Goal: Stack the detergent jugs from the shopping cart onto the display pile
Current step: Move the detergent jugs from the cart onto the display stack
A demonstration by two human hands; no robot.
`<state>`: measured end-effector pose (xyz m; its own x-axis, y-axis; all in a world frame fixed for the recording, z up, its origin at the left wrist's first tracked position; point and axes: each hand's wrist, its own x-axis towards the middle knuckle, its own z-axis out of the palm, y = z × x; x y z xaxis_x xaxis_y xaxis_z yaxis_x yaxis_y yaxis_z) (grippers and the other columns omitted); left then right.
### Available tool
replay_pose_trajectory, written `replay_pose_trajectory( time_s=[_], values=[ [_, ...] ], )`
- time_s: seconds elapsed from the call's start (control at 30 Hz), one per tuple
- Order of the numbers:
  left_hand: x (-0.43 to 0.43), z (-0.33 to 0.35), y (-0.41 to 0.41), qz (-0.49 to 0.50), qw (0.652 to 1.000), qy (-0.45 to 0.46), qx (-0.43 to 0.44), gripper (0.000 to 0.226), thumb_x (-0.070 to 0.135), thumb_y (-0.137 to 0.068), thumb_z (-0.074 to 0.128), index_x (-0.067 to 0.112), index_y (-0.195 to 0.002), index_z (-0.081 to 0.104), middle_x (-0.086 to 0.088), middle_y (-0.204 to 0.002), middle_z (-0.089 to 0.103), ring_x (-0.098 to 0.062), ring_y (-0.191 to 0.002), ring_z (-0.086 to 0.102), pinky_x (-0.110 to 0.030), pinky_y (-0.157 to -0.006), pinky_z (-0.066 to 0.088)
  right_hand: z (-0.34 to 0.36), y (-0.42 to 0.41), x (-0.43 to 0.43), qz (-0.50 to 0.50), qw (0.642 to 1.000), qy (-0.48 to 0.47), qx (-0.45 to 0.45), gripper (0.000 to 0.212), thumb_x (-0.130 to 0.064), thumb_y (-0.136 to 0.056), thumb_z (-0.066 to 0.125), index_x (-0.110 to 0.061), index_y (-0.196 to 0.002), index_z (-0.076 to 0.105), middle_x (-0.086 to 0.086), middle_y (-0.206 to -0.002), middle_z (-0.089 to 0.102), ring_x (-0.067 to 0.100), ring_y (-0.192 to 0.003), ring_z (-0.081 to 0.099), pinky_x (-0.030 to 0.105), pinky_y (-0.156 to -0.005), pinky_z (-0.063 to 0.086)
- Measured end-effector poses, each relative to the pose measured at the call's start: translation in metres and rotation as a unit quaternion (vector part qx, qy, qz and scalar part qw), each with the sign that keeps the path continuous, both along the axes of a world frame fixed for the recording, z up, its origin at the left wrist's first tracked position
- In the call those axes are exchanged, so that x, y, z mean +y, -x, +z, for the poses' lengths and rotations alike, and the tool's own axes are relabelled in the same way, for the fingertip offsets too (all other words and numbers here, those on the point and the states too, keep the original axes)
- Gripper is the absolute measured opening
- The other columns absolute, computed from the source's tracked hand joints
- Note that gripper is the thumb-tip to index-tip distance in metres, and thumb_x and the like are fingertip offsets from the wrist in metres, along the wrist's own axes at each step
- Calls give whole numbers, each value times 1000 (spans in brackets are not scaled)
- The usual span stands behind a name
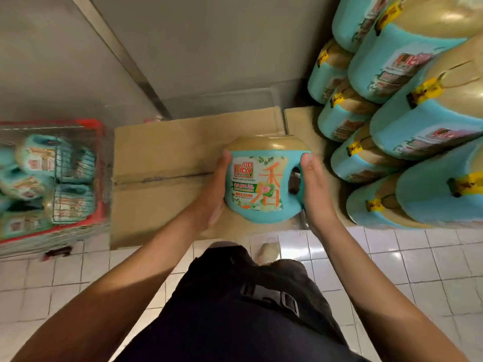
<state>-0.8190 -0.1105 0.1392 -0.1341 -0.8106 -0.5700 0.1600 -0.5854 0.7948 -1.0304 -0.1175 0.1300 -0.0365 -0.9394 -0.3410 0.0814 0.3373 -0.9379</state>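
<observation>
Okay, from my feed the detergent jug [257, 184] is dead centre, teal body with a gold top, label facing up at the camera. It sits squeezed between both hands, out in front of the person. The left hand [215, 186] is pressed against the jug's left side, thumb lying along the upper edge. What I can see of that hand is straight and flat, not curled. The right hand [313, 186] is on the handle side, fingers stretched out along the teal grip, palm turned in against it. So both are wide, clamping the jug from either side.

Below the jug lie flat cardboard boxes [162, 158] against the grey wall [209, 48]. I can't tell whether the jug's base is touching the cardboard or hanging just above it.

Off to the right is the display pile [407, 121], matching teal jugs in rising rows, gold tops outward, yellow tags [426, 91] at their necks. The held jug is near the pile's lower rows but apart from them.

Far left, the shopping cart [88, 124] with its red rim and wire sides is quite blurred. There are more teal jugs [36, 158] inside it. How many, I can't say.

Nearest the camera I get dark trousers [248, 309] with a buckle strap and the tip of a pale shoe [268, 250] at the cardboard's edge. Both are over the white tiled floor [418, 257].
</observation>
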Motion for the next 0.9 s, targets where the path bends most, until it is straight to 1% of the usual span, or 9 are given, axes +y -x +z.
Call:
replay_pose_trajectory(
  time_s=[0.1,0.2,0.3,0.4,0.47,0.57,0.73,0.83,0.9],
  values=[
    [0,-2,2,61,998,17,-2,65,73,-103,25,39,-134,71,3,-140,70,-16,-132,65,-51,-117,45,-4,10,-20,86,995,50,13,62,-61,-99,58,-19,-145,55,4,-126,66,20,-119,63,42,-103,49],
    [0,-7,6,117,992,34,16,68,68,-102,36,24,-150,57,-2,-146,66,-19,-138,60,-51,-120,42,-6,17,-30,132,988,74,-22,77,-52,-96,67,-13,-158,41,18,-151,53,39,-141,50,50,-117,41],
    [3,-16,9,109,993,53,3,61,55,-106,37,19,-152,52,-2,-148,64,-18,-140,57,-37,-114,48,-9,24,-27,165,982,84,-19,80,-49,-98,67,-12,-162,36,3,-160,48,22,-150,43,36,-121,39],
    [10,-30,9,101,992,73,-23,68,49,-99,52,10,-154,46,-9,-151,60,-25,-143,52,-45,-121,41,-22,36,-20,159,985,66,-16,74,-29,-97,59,-13,-164,34,5,-166,41,28,-156,34,58,-130,21],
    [14,-40,8,71,993,86,-38,67,44,-99,55,10,-155,43,-10,-153,57,-27,-146,49,-52,-125,35,-27,46,-17,151,987,62,-9,73,-25,-96,56,-14,-164,33,9,-167,38,33,-157,31,65,-129,16],
    [15,-49,9,31,993,107,-46,66,42,-100,56,11,-156,40,-10,-154,55,-30,-147,45,-59,-125,30,-29,55,-11,145,987,62,-7,70,-25,-97,57,-20,-164,37,9,-168,39,33,-158,30,66,-128,16],
    [10,-56,-6,-7,992,109,-68,64,45,-98,58,21,-155,41,-5,-154,54,-32,-149,43,-67,-125,26,-35,40,15,82,995,60,-14,63,-33,-105,54,-18,-164,35,1,-166,42,21,-157,34,54,-130,24],
    [8,-54,-14,-41,990,121,-65,65,46,-95,58,26,-154,39,-7,-155,52,-35,-150,40,-68,-124,25,-38,26,29,64,996,57,-7,60,-38,-110,48,-24,-165,30,-2,-168,38,20,-159,30,58,-130,19],
    [10,-53,-16,-54,989,123,-61,75,49,-93,56,21,-158,32,-6,-157,49,-32,-152,38,-65,-126,24,-39,22,33,67,995,65,18,63,-43,-110,48,-27,-167,26,-3,-170,34,19,-160,26,59,-130,18]
  ],
)
